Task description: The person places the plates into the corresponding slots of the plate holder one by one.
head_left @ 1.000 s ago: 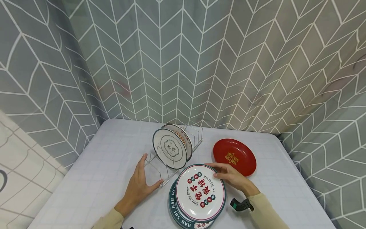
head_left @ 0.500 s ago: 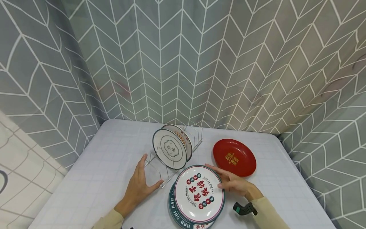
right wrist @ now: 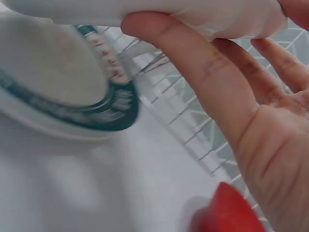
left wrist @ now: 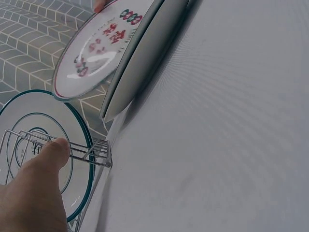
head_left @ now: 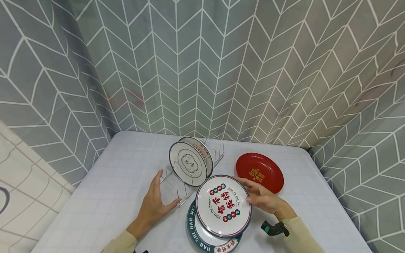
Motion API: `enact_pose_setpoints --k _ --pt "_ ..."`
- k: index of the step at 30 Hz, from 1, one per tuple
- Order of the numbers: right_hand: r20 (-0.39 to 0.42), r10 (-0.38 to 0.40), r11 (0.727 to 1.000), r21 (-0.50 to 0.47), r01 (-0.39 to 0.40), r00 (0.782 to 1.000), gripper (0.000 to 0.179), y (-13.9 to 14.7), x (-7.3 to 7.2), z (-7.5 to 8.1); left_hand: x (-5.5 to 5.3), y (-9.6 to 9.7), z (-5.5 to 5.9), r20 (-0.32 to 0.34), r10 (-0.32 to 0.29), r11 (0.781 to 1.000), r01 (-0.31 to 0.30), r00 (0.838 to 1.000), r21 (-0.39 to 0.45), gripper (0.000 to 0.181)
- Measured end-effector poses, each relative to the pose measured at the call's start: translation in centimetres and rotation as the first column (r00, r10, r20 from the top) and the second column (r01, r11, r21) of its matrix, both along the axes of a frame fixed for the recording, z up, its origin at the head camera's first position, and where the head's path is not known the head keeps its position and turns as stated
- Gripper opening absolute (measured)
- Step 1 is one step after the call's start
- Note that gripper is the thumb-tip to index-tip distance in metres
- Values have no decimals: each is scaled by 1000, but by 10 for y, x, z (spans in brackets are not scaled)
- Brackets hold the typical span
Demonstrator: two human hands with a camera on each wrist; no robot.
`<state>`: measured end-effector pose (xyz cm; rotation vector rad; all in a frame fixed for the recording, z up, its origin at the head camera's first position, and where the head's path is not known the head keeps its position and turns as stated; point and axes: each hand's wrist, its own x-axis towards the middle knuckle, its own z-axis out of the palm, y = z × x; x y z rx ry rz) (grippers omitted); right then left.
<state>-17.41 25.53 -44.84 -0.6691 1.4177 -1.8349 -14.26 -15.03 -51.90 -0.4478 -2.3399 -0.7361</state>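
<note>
My right hand (head_left: 262, 196) holds a white plate (head_left: 223, 207) with red characters, thumb at its rim. In the right wrist view, fingers (right wrist: 193, 67) reach under this plate. It is raised over a green-rimmed plate (head_left: 193, 228), and the left wrist view shows a gap between the two. My left hand (head_left: 153, 205) grips the near end of a wire dish rack (head_left: 177, 191), its thumb on the wire (left wrist: 77, 151). Upright in the rack stand a white plate with a dark rim (head_left: 190, 165) and another patterned plate (head_left: 207, 154) behind it.
A red plate (head_left: 261, 172) with gold characters lies on the table (head_left: 133, 158), right of the rack and just beyond my right hand. Patterned grey curtains (head_left: 196, 70) rise behind the table and on both sides.
My right hand has raised the red-lettered plate off the green-rimmed one and moved it slightly forward and right, uncovering more of the lower plate. The left hand stays on the rack.
</note>
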Motion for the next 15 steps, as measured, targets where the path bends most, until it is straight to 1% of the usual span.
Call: enact_pose_setpoints --k 5,10,12,15 --pt "-113 -21 999 -49 15 993 69 6 -8 20 0 -1 0 2 -4 1000 4 1000 10 125" --pt "-163 -42 997 -76 30 986 69 14 -12 41 0 -1 -2 1 -17 1000 17 1000 21 122" --pt "-189 -61 995 -87 46 980 68 17 -13 48 0 -1 -2 3 -25 999 25 1000 27 120" --pt "-207 -86 992 -111 64 975 67 20 -15 57 0 -1 -1 7 -27 999 26 1000 32 121"
